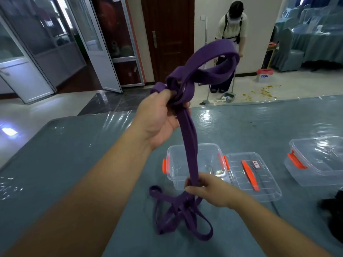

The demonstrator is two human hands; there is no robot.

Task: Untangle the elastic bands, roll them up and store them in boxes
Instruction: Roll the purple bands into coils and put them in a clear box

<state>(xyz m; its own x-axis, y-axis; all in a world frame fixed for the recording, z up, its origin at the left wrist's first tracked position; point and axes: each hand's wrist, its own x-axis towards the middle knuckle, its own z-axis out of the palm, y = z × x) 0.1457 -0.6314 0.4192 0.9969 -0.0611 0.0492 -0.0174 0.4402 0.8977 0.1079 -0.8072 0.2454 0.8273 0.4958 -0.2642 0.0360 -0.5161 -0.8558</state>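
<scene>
Brown wooden door (168, 39) stood in a pale wall (207, 8); glass doors (55, 43) at left; glossy tiled floor (46, 106) reflected light.

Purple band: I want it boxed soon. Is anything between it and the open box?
Nothing visible blocks the way. The purple band hangs from the left hand and right hand directly before the open box, whose lid lies beside it.

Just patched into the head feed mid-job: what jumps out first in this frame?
The purple elastic band dominates: the left hand grips its knotted loops raised at centre frame, while the right hand pinches the strands lower down, tangled loops trailing onto the blue-grey table. Behind it stands an open clear box with orange latches, its lid lying to the right.
</scene>
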